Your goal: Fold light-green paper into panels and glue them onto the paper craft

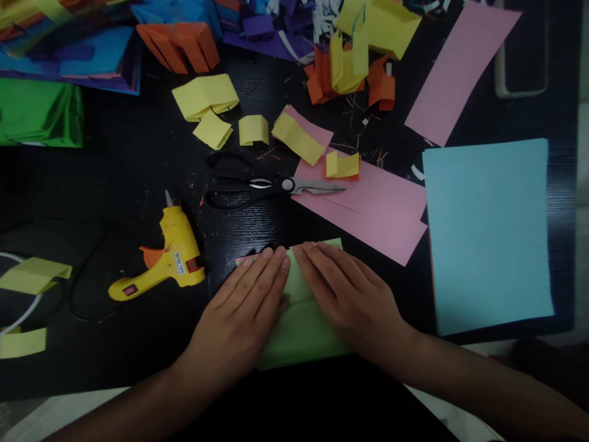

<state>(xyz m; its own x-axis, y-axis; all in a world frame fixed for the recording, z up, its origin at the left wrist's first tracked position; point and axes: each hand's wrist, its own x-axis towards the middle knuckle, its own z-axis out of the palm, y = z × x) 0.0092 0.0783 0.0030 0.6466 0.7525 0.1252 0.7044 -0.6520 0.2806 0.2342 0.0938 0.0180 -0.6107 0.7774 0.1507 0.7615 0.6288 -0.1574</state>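
Note:
Near the front edge of the black table lies a light green folded paper, with a crease across its middle. My left hand rests flat on its left part, fingers stretched out towards the far edge. On the right part my right hand also lies flat, its fingertips close to those of the left. Neither hand grips anything. A thin pink edge shows along the far side of the green paper. Just beyond the hands are black-handled scissors, their blades over pink paper strips.
A yellow glue gun lies on the left. A stack of light blue paper is on the right, below a pink strip and a phone-like object. Yellow paper pieces, orange scraps and folded coloured papers fill the back.

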